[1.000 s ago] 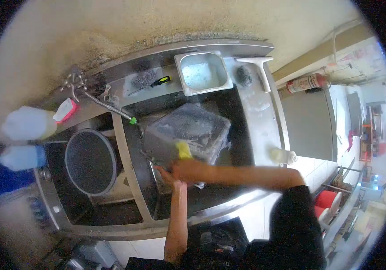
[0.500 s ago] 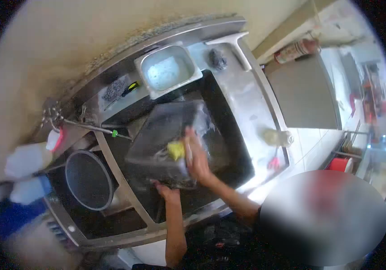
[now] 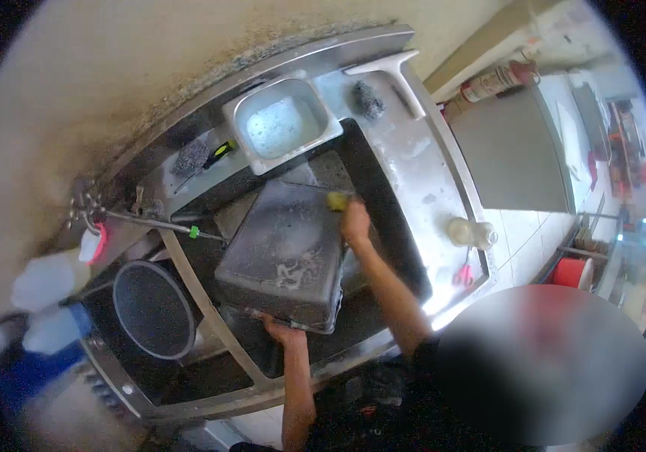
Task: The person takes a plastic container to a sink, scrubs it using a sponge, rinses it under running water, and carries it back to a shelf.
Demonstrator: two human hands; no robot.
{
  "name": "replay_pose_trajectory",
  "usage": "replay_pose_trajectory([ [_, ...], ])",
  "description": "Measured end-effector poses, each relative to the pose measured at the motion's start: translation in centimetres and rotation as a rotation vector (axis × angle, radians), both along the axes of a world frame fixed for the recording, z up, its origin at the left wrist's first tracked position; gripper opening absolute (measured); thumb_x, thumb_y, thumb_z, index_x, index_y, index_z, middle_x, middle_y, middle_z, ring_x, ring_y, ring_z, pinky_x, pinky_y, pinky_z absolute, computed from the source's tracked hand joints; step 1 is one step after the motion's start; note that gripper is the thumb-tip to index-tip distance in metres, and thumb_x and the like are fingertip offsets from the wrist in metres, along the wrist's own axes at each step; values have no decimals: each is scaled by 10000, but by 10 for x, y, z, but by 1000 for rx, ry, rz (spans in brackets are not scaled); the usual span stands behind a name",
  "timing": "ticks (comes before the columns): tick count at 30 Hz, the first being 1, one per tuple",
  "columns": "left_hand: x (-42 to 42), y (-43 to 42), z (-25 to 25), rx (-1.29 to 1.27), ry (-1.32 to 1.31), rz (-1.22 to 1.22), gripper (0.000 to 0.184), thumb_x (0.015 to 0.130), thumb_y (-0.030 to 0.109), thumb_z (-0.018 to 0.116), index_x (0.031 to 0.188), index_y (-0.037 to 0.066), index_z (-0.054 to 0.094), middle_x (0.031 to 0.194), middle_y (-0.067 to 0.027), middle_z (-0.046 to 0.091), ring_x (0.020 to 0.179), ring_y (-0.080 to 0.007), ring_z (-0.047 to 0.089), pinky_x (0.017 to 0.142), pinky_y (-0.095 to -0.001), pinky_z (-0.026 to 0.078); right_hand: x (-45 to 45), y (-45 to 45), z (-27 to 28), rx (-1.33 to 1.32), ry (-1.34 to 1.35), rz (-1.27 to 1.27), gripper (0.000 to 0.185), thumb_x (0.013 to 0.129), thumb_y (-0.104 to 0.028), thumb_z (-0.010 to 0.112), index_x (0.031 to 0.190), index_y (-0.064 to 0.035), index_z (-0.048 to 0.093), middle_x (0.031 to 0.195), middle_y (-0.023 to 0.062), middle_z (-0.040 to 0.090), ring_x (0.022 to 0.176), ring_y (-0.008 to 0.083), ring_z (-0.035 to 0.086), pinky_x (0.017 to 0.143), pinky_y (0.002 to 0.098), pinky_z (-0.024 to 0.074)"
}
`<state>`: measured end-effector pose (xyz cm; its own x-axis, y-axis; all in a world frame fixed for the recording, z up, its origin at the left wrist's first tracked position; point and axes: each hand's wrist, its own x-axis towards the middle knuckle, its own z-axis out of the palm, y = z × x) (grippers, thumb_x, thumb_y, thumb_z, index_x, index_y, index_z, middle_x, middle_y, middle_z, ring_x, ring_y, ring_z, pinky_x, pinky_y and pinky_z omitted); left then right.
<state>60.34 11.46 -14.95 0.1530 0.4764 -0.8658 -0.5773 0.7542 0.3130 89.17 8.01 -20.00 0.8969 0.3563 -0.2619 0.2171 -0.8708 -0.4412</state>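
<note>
A large rectangular metal pan lies bottom up and tilted in the sink basin, with streaks of suds on its surface. At its near rim, my left hand grips the edge, some fingers hidden beneath it. My right hand is closed on a yellow sponge, which is at the pan's far right corner. Left of the pan, a thin faucet spout with a green band reaches over the basin.
A smaller steel pan with cloudy liquid sits on the back ledge. Nearby are scouring pads, a yellow-and-black handled tool and a white squeegee-like tool. Jars and red scissors stand right; a round dark container occupies the left basin.
My right hand has moved the sponge up and to the right across the pan, from its middle to the far right corner. My left hand stays at the near rim.
</note>
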Motion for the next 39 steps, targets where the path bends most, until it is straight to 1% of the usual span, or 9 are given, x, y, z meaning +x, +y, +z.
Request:
replay_pose_trajectory([
  [9, -50, 1, -4, 97, 447, -310, 812, 874, 594, 445, 1450, 118, 128, 1502, -136, 104, 1359, -329, 194, 1075, -517, 211, 32, -33, -121, -210, 322, 304, 232, 850, -114, 444, 990, -29, 608, 970, 210, 621, 904, 378, 604, 769, 468, 493],
  [12, -82, -4, -26, 169, 665, -354, 653, 900, 547, 448, 1345, 82, 342, 1369, -166, 362, 1220, -288, 395, 979, -464, 327, 21, -9, -134, -270, 339, 588, 237, 849, -121, 447, 1000, -32, 606, 982, 206, 617, 907, 374, 602, 773, 464, 493],
  [15, -108, -5, -46, 168, 652, -361, 438, 925, 469, 461, 988, 39, 517, 939, -108, 534, 870, -210, 494, 743, -392, 379, 14, 36, -151, -329, 293, 844, 243, 848, -128, 449, 1011, -34, 604, 994, 202, 614, 911, 369, 599, 778, 460, 493],
  [19, -113, 11, 2, 664, 911, -817, 454, 933, 444, 449, 711, 54, 380, 657, -19, 315, 629, -141, 320, 563, -354, 254, 40, 118, -168, -482, 262, 1141, 252, 847, -138, 453, 1024, -38, 601, 1010, 197, 609, 915, 363, 596, 784, 455, 493],
  [26, -144, -1, -13, 367, 762, -916, 394, 944, 375, 429, 729, 45, 408, 636, -43, 392, 605, -179, 399, 585, -387, 344, 47, 211, -141, -585, 270, 1628, 268, 845, -154, 460, 1048, -44, 597, 1038, 188, 600, 923, 353, 591, 795, 446, 493],
  [30, -128, -5, -10, 740, 1030, -669, 330, 947, 283, 398, 768, 14, 469, 640, -89, 429, 618, -240, 427, 597, -393, 347, 2, 173, -141, -40, -279, 1281, 259, 844, -141, 449, 1034, -52, 602, 1008, 183, 602, 884, 347, 588, 803, 447, 481],
  [32, -128, 3, -1, 501, 850, -809, 395, 952, 341, 402, 753, 6, 465, 638, -87, 418, 614, -245, 409, 599, -394, 333, -44, 213, -6, -264, -11, 1366, 240, 848, -108, 431, 999, -50, 608, 989, 188, 610, 871, 354, 587, 820, 463, 474],
  [34, -118, 12, 10, 604, 942, -753, 431, 951, 375, 407, 733, 5, 451, 633, -86, 400, 609, -232, 392, 591, -393, 318, -76, 207, 19, 57, 301, 1426, 227, 860, -127, 451, 999, -42, 610, 973, 201, 613, 870, 357, 587, 801, 471, 470],
  [39, -73, 33, 29, 575, 1028, -429, 508, 945, 451, 420, 693, 9, 413, 617, -63, 354, 598, -187, 339, 566, -388, 275, -121, 181, 115, 825, 237, 1411, 298, 923, -271, 469, 1004, -15, 596, 982, 172, 628, 867, 305, 604, 762, 419, 461],
])
